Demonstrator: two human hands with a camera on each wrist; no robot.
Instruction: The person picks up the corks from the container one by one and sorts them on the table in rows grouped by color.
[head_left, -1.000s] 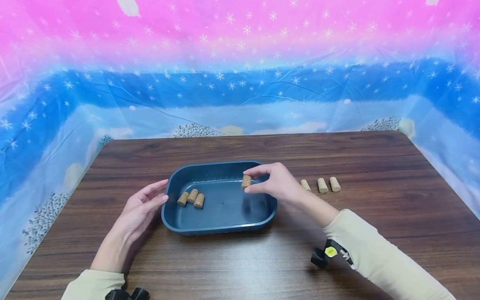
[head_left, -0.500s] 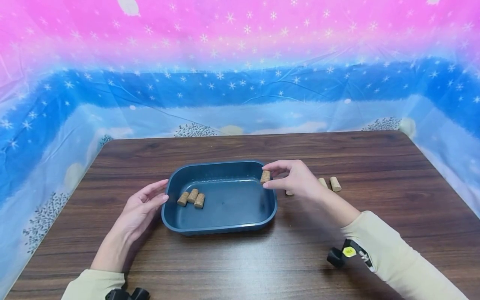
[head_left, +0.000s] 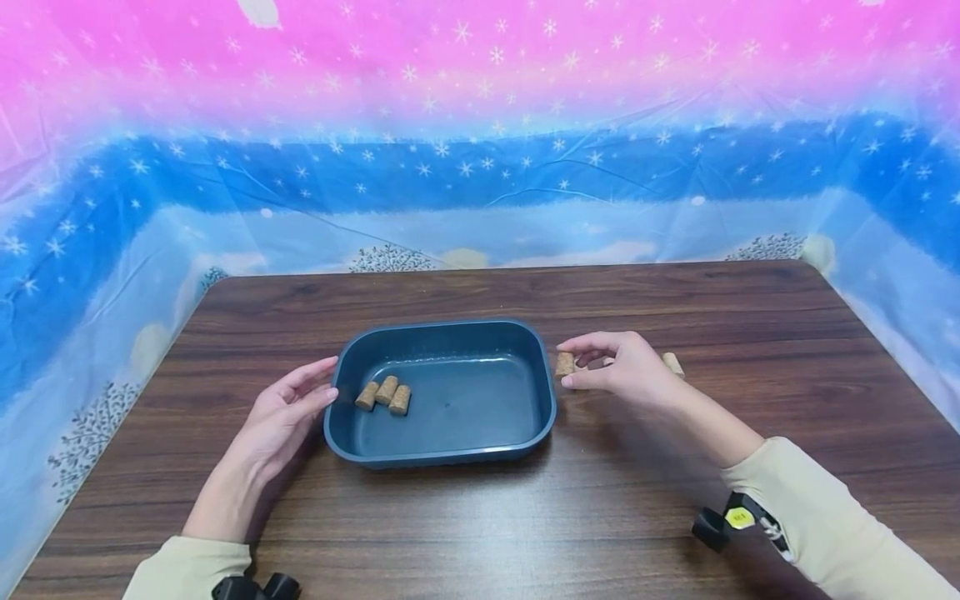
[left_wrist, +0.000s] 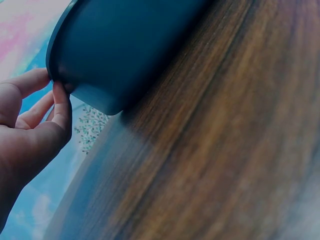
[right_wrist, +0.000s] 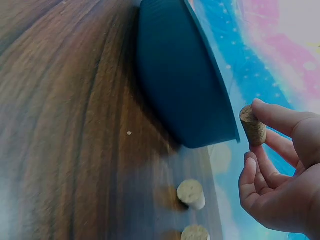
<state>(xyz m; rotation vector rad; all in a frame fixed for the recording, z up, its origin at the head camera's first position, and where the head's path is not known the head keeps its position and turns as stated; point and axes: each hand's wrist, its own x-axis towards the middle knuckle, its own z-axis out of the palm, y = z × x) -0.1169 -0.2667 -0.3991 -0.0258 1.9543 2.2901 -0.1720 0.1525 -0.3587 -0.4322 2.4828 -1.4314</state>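
A dark blue plastic basin (head_left: 442,457) sits on the table, with three brown corks (head_left: 400,400) lying together at the left of its floor. My left hand (head_left: 281,421) holds the basin's left rim; in the left wrist view its thumb and finger pinch the edge. My right hand (head_left: 626,367) pinches another brown cork (right_wrist: 254,126) between thumb and fingers, just outside the basin's right wall. Below that cork in the right wrist view, two paler corks (right_wrist: 191,194) stand out against the table. My right hand partly hides the corks behind it in the head view.
A pale cork (head_left: 673,364) lies right of my right hand on the dark wooden table (head_left: 480,533). A pink and blue snowflake cloth (head_left: 480,167) hangs behind the table and along its sides.
My right hand has carried its cork rightward from over the basin, past the right rim, toward the row of corks. The left hand and the three corks inside stay put.
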